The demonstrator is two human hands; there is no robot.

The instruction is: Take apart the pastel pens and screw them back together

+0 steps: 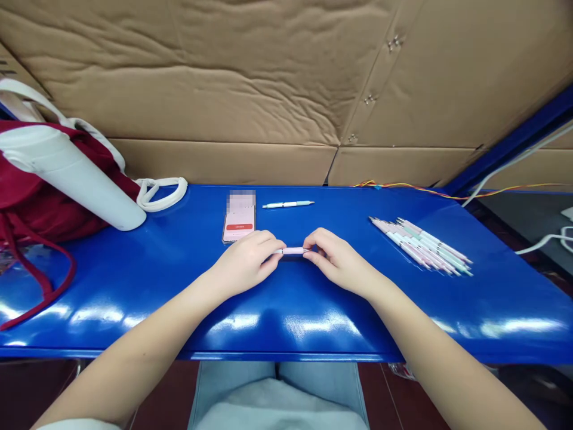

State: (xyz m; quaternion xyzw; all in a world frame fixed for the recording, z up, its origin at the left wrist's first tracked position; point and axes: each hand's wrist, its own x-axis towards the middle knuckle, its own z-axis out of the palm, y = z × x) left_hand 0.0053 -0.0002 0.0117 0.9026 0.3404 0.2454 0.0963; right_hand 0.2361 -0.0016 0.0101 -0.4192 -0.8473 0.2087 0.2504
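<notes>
A white bottle [85, 171] leans against a red bag [49, 209], left of a phone [240, 217]

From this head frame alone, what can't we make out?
All in the head view:
Held pen: both ends, largely covered by the left hand and right hand.
Pen pile: exact count; pens overlap and blur.
Phone: top of screen pixelated, lettering too small.
Red bag: left side cut off by frame edge, part behind white bottle.
</notes>
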